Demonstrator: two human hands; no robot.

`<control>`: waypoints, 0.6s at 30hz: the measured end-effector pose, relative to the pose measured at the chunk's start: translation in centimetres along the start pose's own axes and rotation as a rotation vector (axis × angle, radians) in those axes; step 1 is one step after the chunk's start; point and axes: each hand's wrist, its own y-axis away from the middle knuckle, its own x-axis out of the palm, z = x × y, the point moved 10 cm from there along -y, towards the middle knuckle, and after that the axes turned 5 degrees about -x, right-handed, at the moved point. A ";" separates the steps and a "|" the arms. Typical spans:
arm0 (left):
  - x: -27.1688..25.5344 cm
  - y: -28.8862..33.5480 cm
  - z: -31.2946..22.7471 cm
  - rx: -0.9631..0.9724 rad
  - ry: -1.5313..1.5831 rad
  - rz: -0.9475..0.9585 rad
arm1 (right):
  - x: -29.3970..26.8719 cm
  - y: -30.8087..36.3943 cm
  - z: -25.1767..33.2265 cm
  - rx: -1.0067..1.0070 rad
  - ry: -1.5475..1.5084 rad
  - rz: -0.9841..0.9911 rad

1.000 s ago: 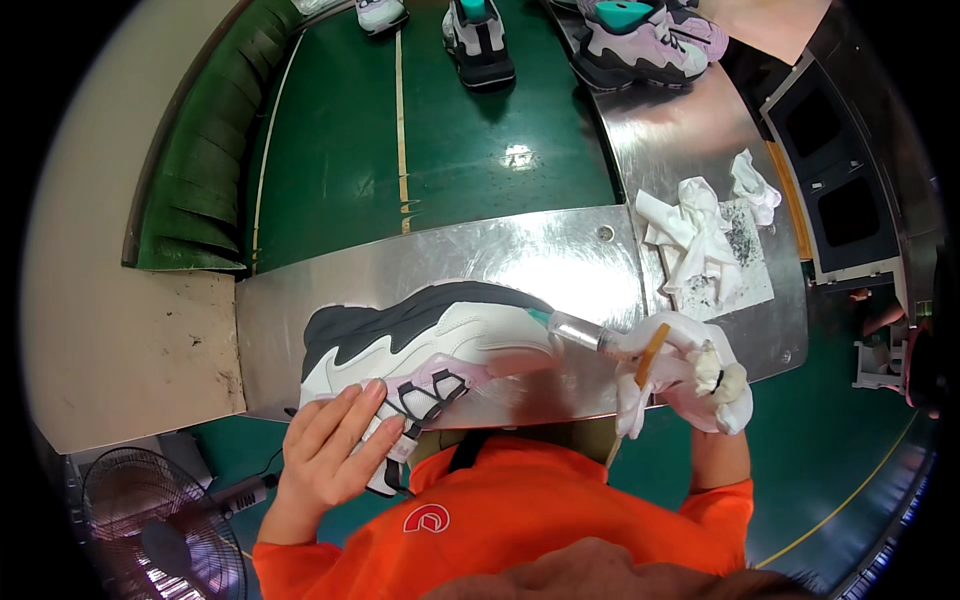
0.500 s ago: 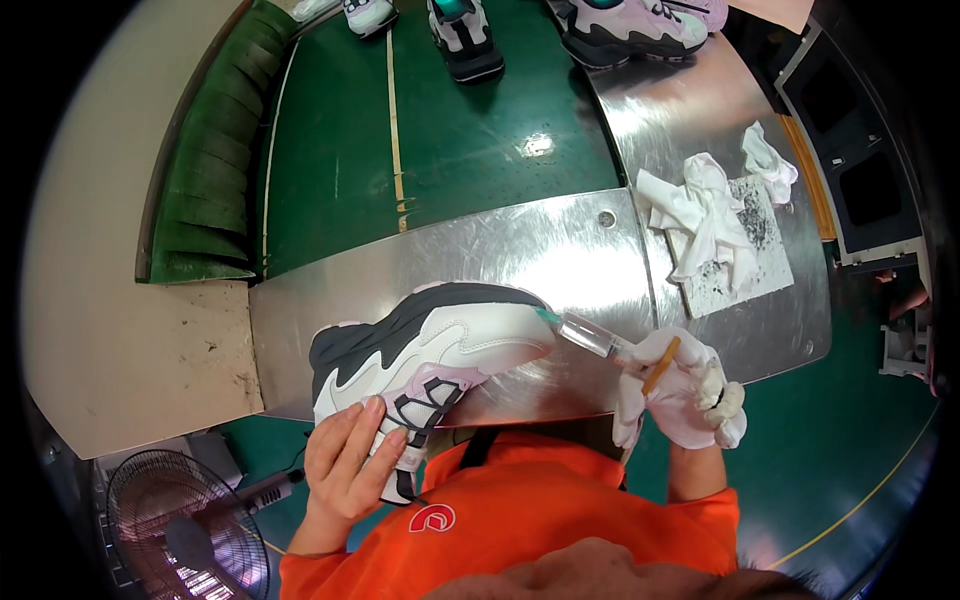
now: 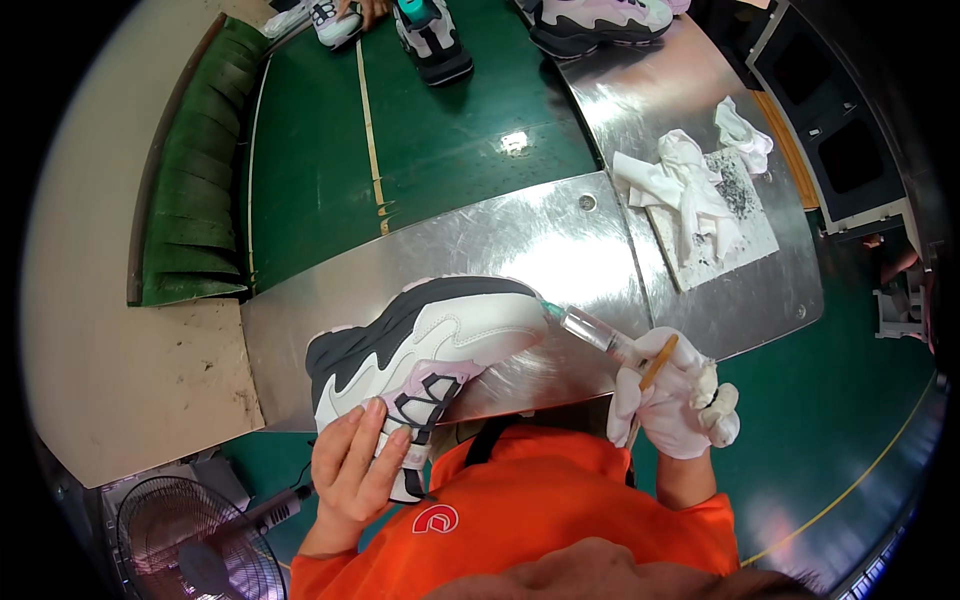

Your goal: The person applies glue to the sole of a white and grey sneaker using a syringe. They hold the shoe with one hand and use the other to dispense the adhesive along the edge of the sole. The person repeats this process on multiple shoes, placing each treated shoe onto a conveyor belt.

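My bare left hand (image 3: pixel 360 460) grips a white, black and pale pink sneaker (image 3: pixel 490 325) at its laces and collar. The shoe is tipped on its side over the metal table edge, its dark sole facing away from me. In a white glove, my right hand (image 3: pixel 670 395) is closed around a clear syringe (image 3: pixel 592 328). The syringe's green tip meets, or nearly meets, the toe where sole and upper join. A thin wooden stick (image 3: pixel 659 362) is also tucked among the gloved fingers. White wadded material (image 3: pixel 718 408) sits by the glove's wrist.
Beyond the metal table (image 3: pixel 540 235) runs a green belt (image 3: pixel 310 170) carrying another sneaker (image 3: pixel 432 45). Another person's hand (image 3: pixel 374 10) is at a far shoe (image 3: pixel 335 24). Crumpled white cloths (image 3: pixel 690 190) lie on a stained white board (image 3: pixel 750 245) at right. A fan (image 3: pixel 200 545) stands lower left.
The whole view has shifted slightly. Another person's hand has come into sight at the far shoe. My hands keep the same hold, with the syringe tip still at the toe.
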 end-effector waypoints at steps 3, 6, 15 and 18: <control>0.0 0.1 -0.1 0.000 0.001 0.000 | 0.1 0.5 0.0 -0.012 0.011 -0.020; -0.2 0.2 -0.2 0.007 -0.005 0.001 | 0.9 0.4 0.1 0.004 0.069 -0.054; -0.3 -0.1 -0.1 0.013 0.005 -0.015 | 4.5 0.6 0.6 0.076 0.240 -0.072; -0.2 -0.3 0.2 0.005 0.028 0.009 | 5.0 0.5 0.3 0.090 0.305 -0.046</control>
